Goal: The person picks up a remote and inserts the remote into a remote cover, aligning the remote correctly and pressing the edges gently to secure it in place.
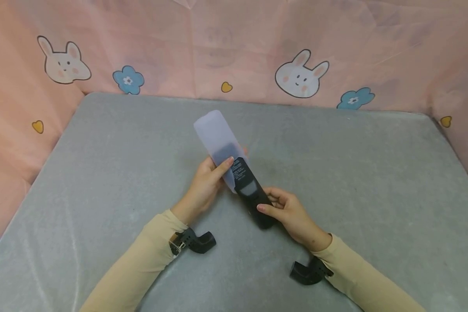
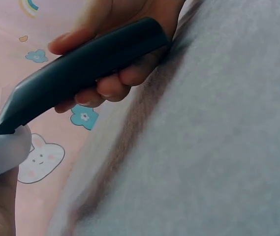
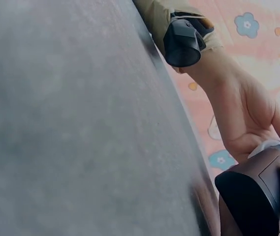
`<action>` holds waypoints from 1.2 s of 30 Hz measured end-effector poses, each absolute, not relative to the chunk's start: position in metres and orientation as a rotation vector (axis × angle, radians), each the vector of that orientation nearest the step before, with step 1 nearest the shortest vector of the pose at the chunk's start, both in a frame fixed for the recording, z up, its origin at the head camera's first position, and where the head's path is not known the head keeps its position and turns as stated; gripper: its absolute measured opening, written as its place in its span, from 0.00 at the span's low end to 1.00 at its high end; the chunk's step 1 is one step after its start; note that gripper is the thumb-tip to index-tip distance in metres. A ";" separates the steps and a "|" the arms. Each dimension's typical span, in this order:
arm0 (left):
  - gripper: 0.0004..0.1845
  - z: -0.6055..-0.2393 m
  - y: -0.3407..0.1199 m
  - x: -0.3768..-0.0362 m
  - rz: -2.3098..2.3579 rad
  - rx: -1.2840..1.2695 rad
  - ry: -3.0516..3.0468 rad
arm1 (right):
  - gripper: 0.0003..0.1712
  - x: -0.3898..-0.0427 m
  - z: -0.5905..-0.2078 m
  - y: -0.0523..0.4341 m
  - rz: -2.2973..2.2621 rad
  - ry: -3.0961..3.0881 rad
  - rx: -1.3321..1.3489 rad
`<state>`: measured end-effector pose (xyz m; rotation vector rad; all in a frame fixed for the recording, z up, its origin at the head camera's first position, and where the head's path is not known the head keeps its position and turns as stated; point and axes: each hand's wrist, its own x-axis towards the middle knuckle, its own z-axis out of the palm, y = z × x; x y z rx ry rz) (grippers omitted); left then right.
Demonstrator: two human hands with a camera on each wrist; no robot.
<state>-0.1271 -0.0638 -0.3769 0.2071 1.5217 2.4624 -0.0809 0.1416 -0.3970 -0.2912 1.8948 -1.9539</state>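
One grey table [image 1: 335, 173] fills the space, two hands at work near its middle. One black remote [image 1: 253, 195] sits half inside one translucent sleeve [image 1: 218, 138], which points far-left. The left hand [image 1: 204, 186] curls round the sleeve's mouth; the right hand [image 1: 290, 212] grips the remote's near end. The remote looks stiff and light, the sleeve soft and probably clingy, best held at its open rim.

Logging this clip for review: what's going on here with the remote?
A person holds a black remote control over a grey table. The right hand grips the remote's near end; the left hand holds a translucent silicone cover that sheathes the far end. About half the remote is bare. Pink cartoon-print sheeting surrounds the table.
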 end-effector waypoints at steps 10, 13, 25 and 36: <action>0.29 -0.381 -0.063 -0.126 2.448 0.308 1.428 | 0.22 -0.082 -0.400 0.142 -2.029 1.841 -0.320; 0.28 -0.381 -0.063 -0.126 2.437 0.330 1.455 | 0.22 -0.082 -0.401 0.142 -2.044 1.820 -0.324; 0.22 -0.379 -0.065 -0.125 2.398 0.326 1.517 | 0.19 -0.082 -0.402 0.142 -2.085 1.790 -0.328; 0.23 -0.382 -0.062 -0.124 2.406 0.325 1.397 | 0.14 -0.082 -0.401 0.142 -2.097 1.763 -0.321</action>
